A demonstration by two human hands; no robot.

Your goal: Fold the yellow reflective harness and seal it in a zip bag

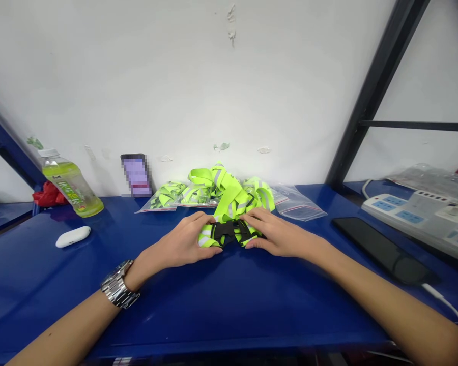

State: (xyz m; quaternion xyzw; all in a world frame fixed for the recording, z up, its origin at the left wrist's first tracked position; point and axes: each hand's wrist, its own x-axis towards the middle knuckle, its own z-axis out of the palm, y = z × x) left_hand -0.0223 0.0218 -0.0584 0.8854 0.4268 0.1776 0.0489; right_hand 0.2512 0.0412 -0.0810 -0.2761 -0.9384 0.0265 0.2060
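A neon-yellow reflective strap (229,201) with silver stripes lies bunched on the blue table. Its black plastic buckle (225,231) faces me at the near end. My left hand (193,236), with a metal watch (120,284) on the wrist, grips the folded strap at the buckle's left side, thumb below and fingers above. From the right, my right hand (273,234) pinches the strap and the black fittings there. Behind the strap, clear zip bags (164,197) hold more of the same yellow straps. A flat clear zip bag (301,203) lies to the right.
On the left stand a drink bottle (72,183) and a phone (136,175) leaning on the wall, with a white earbud case (73,237) nearer me. A black phone (385,249) on a cable and a white power strip (416,213) lie right. A dark post (361,107) rises behind.
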